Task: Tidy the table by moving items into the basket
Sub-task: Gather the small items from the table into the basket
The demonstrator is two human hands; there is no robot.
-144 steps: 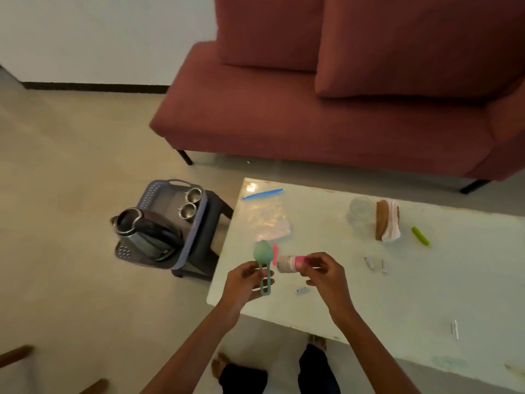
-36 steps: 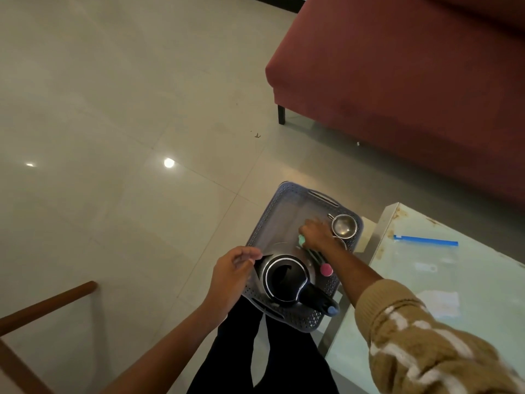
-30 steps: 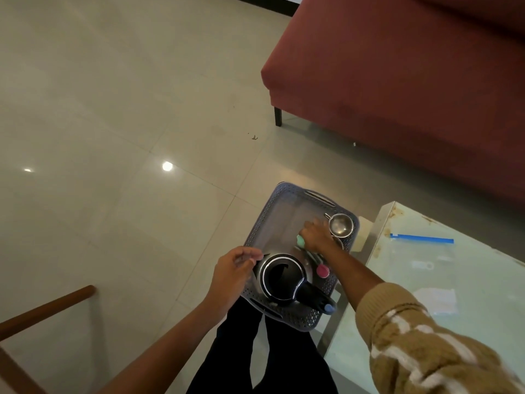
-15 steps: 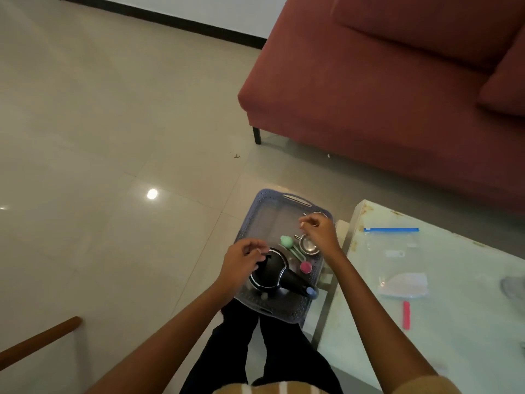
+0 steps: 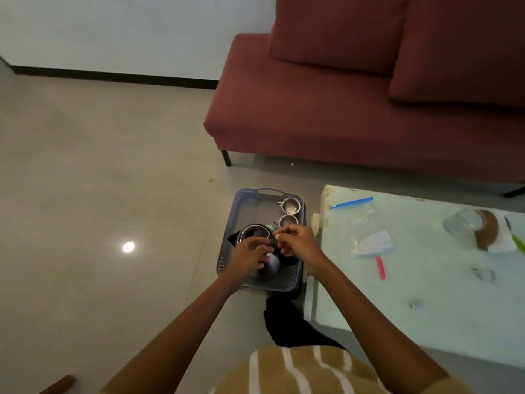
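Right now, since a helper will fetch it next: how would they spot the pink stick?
Find the pale table beside the red sofa. Near its left end lies a clear zip bag with a blue seal; the pink stick lies at the bag's near edge. It is the only pink thing there.

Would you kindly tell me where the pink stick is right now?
In the head view, the pink stick lies on the pale table, to the right of the basket and just below the zip bag.

L hand [image 5: 250, 255], R hand [image 5: 298, 241] together over basket [image 5: 238, 200] w/ kettle [image 5: 250, 231], 2 steel cups [image 5: 289, 206]
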